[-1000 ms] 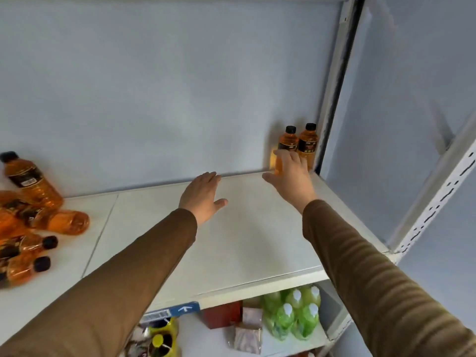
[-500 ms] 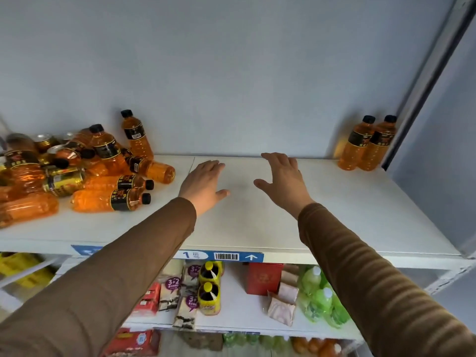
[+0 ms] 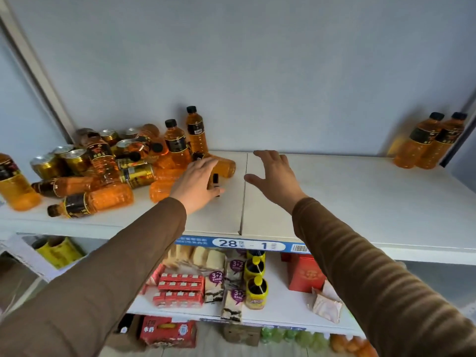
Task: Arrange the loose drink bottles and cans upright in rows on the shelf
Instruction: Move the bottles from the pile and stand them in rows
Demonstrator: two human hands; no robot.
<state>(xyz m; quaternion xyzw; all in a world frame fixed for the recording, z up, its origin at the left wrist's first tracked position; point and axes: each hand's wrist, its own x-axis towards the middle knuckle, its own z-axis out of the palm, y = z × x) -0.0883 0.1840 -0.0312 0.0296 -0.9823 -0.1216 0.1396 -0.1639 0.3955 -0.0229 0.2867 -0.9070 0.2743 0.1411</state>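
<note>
A heap of orange drink bottles [image 3: 103,199] with black caps and gold cans [image 3: 74,161] covers the left of the white shelf [image 3: 334,202]; most lie flat and a few stand. Two orange bottles [image 3: 427,143] stand upright together in the far right corner. My left hand [image 3: 195,184] is at the heap's right edge, fingers spread over the black cap ends [image 3: 215,180] of lying bottles, with no clear grip on any. My right hand [image 3: 275,176] hovers open over the bare middle of the shelf, holding nothing.
A blue price strip [image 3: 247,244] runs along the shelf's front edge. The shelf below holds red cartons [image 3: 180,287], snack packs [image 3: 231,279], yellow jars [image 3: 255,279] and a red box [image 3: 304,274]. A slanted white upright [image 3: 33,65] borders the left side.
The view has swung left from the corner to the heap. Both hands moved left with it; my left hand has reached the lying bottles, and my right hand has left the two upright bottles.
</note>
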